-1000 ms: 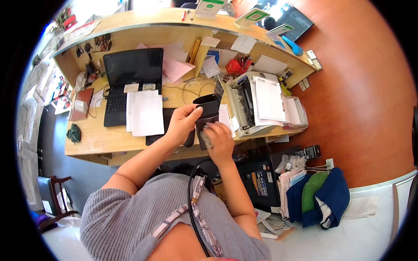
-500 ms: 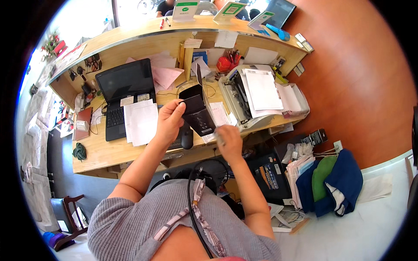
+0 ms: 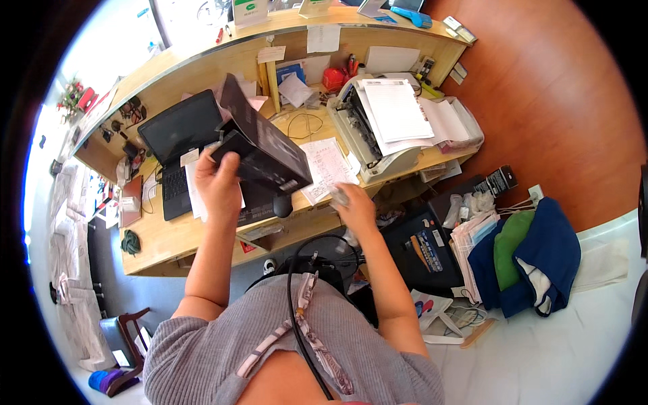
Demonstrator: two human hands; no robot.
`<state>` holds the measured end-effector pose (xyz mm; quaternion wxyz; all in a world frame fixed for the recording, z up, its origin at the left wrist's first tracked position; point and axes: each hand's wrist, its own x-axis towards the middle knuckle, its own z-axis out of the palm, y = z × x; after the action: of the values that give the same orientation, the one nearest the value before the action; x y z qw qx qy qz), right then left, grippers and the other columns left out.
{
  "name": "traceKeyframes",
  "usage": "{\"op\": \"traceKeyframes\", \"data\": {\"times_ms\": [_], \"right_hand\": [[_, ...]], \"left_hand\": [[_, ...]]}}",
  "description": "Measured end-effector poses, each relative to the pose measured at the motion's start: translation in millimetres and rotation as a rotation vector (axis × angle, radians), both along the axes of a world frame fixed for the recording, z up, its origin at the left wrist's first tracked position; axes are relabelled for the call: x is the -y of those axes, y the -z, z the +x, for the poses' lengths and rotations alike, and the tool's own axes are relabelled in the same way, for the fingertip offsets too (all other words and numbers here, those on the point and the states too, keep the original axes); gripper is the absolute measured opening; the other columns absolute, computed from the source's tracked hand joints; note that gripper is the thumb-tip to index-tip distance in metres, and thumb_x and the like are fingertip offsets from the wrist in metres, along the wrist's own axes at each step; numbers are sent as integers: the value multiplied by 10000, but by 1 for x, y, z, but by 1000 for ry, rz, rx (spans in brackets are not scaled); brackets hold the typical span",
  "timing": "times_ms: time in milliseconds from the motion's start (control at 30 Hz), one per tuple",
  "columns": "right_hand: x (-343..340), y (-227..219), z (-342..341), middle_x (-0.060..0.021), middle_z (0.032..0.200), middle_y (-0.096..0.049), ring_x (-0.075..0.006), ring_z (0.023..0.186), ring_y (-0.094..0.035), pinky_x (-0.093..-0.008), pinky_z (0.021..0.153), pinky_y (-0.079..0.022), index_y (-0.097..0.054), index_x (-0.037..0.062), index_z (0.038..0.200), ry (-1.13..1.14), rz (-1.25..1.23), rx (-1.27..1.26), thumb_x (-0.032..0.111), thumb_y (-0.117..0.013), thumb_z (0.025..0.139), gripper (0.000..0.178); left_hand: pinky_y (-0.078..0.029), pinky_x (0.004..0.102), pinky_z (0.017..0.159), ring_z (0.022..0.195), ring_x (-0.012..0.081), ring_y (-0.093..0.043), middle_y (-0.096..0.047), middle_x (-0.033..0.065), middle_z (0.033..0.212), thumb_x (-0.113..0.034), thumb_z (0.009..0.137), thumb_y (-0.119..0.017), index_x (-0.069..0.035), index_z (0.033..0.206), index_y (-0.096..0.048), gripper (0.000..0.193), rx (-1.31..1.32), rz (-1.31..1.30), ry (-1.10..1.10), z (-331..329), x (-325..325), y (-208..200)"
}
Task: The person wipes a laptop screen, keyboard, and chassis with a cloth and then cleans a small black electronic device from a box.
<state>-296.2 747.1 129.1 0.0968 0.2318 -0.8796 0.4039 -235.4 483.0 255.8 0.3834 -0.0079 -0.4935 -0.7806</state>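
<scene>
My left hand point(image 3: 219, 182) grips a black cardboard box point(image 3: 273, 152) by its near left end, the thumb on top. The box is tilted above the desk, with a flap standing up at its far end. Just right of the box's lower corner and apart from it, my right hand point(image 3: 358, 212) has its fingers closed around a small greyish thing point(image 3: 339, 196), too blurred to name. Beneath the hands lie a printed sheet point(image 3: 327, 169) and a rounded black object point(image 3: 283, 205) at the desk's front edge.
An opened laptop point(image 3: 179, 128) stands behind my left hand, partly hidden. On the right a printer point(image 3: 351, 115) carries white papers point(image 3: 398, 118). A raised counter ledge point(image 3: 290, 20) runs along the back. Blue cloth point(image 3: 550, 250) and bundled papers point(image 3: 466, 246) are piled at the lower right.
The box has moved left and tilted with my left hand, so the gap to my right hand is wider. My right hand stays at nearly the same spot. The whole view has shifted slightly.
</scene>
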Motion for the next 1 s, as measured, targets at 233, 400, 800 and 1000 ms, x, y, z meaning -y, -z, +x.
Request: {"op": "traceKeyframes", "data": {"times_ms": [233,400,800,1000], "right_hand": [[-175,84,70,-156,1124,-635,-313,1060,-599,-370,929,-455,-597,26,1146,673,-267,110,52,-626,806,342],[-217,114,108,-118,1031,-640,-245,946,-611,-350,854,-475,-616,27,1056,737,-268,229,170,-714,813,298],[-63,-104,23,-113,1151,-649,-248,928,-660,-345,819,-504,-512,70,1122,19,-67,70,-29,-684,709,457],[2,-69,-2,-166,868,-686,-374,866,-659,-412,731,-520,-517,39,1142,113,105,193,230,-799,668,583]], "left_hand": [[-326,168,497,587,15,-464,-590,-50,743,7,852,-688,-74,802,-604,127,67,-45,-147,19,18,19],[-239,200,469,543,-4,-341,-442,-99,634,-47,870,-671,-115,710,-501,244,303,-334,-251,23,-12,38],[-463,340,471,550,254,-596,-606,102,708,-21,715,-741,-28,828,-628,160,-168,-1148,-264,-32,-98,30],[-448,323,441,518,216,-560,-583,69,746,-4,601,-667,-15,918,-636,319,-505,-1169,-230,-62,-100,29]]}}
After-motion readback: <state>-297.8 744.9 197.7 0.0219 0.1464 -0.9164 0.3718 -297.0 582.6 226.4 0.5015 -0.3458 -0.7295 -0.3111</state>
